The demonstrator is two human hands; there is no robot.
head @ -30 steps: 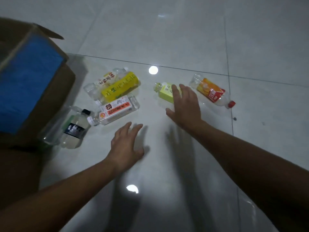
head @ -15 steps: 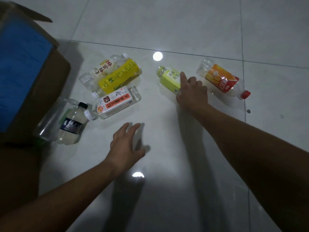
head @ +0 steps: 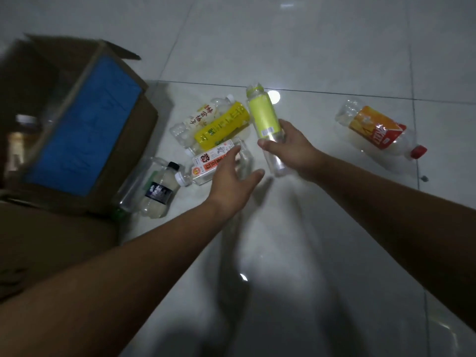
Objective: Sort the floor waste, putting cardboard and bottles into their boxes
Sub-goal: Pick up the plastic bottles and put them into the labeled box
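A person's right hand (head: 288,148) grips a lime-green-labelled plastic bottle (head: 262,117) near its clear base, fingers (head: 282,124) and thumb curled round it, the cap end pointing away from the person, above a pale tiled floor (head: 309,47). The left hand (head: 231,176) reaches forward with fingers released and spread above an orange-and-white-labelled bottle (head: 208,161) lying on the tiles; whether it touches that bottle cannot be told. Just beyond, a yellow-labelled bottle (head: 221,127) and a white-labelled bottle with red characters (head: 198,117) lie side by side, touching. Nearer the person, a small black-labelled bottle (head: 158,194) lies beside a clear bottle with a green cap (head: 128,191), both close against an open cardboard box (head: 134,150) whose flap bears a blue panel. Inside the box, blurred, a white-capped bottle (head: 24,119) shows. Well apart to the right, an orange-labelled bottle with a red cap (head: 378,132) lies alone on its side. Ceiling lights reflect off the glossy tiles.
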